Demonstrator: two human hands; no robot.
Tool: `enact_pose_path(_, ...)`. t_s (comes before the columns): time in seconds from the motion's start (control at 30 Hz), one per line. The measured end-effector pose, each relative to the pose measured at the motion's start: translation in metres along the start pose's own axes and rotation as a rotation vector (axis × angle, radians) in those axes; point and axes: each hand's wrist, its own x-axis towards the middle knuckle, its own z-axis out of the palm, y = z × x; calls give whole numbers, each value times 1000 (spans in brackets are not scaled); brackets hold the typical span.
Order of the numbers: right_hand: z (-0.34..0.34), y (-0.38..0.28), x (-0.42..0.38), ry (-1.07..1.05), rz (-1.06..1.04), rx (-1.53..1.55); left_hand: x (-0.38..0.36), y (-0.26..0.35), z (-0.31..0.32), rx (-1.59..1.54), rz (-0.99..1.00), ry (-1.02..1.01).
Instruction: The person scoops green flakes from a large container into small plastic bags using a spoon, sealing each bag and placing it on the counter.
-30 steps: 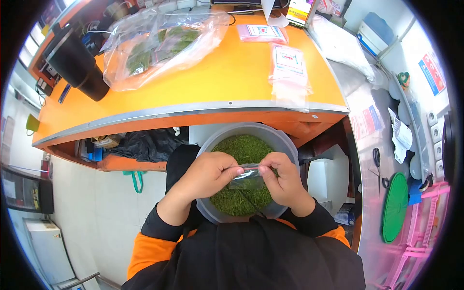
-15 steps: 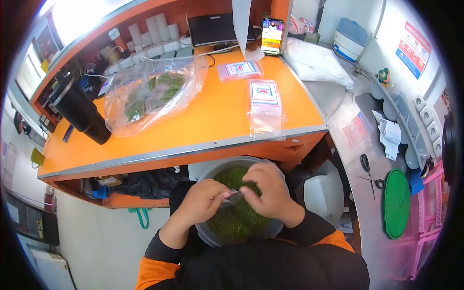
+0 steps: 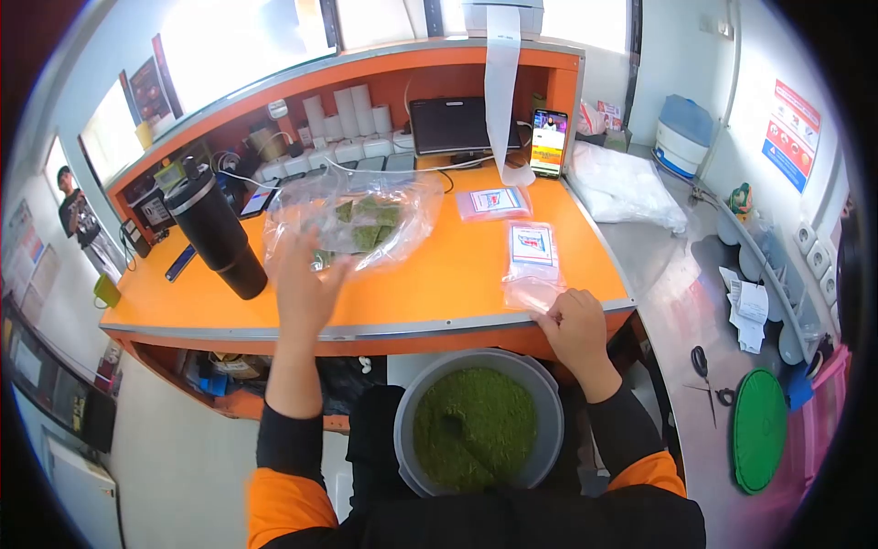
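My left hand (image 3: 308,288) reaches over the near side of a large clear plastic bag (image 3: 416,206). Its fingers are blurred, but the thumb stands apart from them and I see nothing held. Small packets of green leafy stuff (image 3: 370,224) lie inside that bag. At the desk's front edge, my right hand (image 3: 581,329) pinches the near end of a small clear zip bag (image 3: 533,293), part of a printed stack (image 3: 532,245). Below, between my legs, a round tub (image 3: 409,430) holds fine green material, with a dark handle-like shape (image 3: 471,444) lying in it.
On the orange desk (image 3: 439,297) stand a black tumbler (image 3: 218,238), a phone (image 3: 549,142) and a monitor (image 3: 462,126). Another bag stack (image 3: 494,203) lies behind. At right are scissors (image 3: 701,375) and a green lid (image 3: 759,430). A person (image 3: 82,215) stands far left.
Both hands have left the spot above the tub, where they pinched a small bag together. The left went to the large bag, the right to the zip bag stack. The view has tilted up.
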Motion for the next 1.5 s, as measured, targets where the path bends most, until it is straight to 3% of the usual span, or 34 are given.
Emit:
enact_pose_path(0.07,3,0,3,-8,-3,5,-26,26,3,-240,-147,-91)
enact_pose_path(0.2,6,-8,6,-4,68,120,-58,79,4,-438,-75,-245)
enact_pose_path(0.3,8,-22,6,226,70,260,-71,103,10,-658,-9,-449)
enact_pose_path(0.4,-5,-43,-10,317,128,463,-89,132,19,-1261,-495,-654)
enact_pose_path(0.47,-13,-66,-22,322,-38,725,-96,136,24,-1442,-532,-807)
enact_pose_path(0.53,-20,-79,-45,2,-13,787,-102,135,30,-1633,-518,-979)
enact_pose_path(0.57,-19,-81,-54,-87,91,963,-101,130,26,-1507,-460,-1108)
enact_pose_path(0.63,-16,-82,-64,-277,304,1312,-113,119,31,-1566,-457,-1114)
enact_pose_path(0.73,-19,-84,-60,-278,458,1477,-122,119,29,-1673,-519,-1203)
enact_pose_path(0.8,-9,-80,-65,-164,414,1389,-128,121,26,-1637,-501,-1269)
enact_pose_path(0.83,-4,-78,-66,-108,390,1344,-137,119,26,-1609,-587,-1296)
enact_pose_path(0.93,-1,-69,-69,-211,541,1204,-147,115,26,-1449,-419,-1143)
enact_pose_path(1.03,-12,-76,-57,-85,283,575,-139,111,11,-889,-177,-1152)
enact_pose_path(1.13,-10,-63,-67,-165,16,563,-148,112,14,-730,-6,-1159)
enact_pose_path(1.23,-22,-76,-79,-663,159,723,-152,121,10,-716,25,-1123)
enact_pose_path(1.37,0,-77,-100,-803,113,793,-164,126,14,-804,146,-1085)
enact_pose_path(1.5,-1,-79,-94,-940,195,837,-170,125,9,-829,170,-1101)
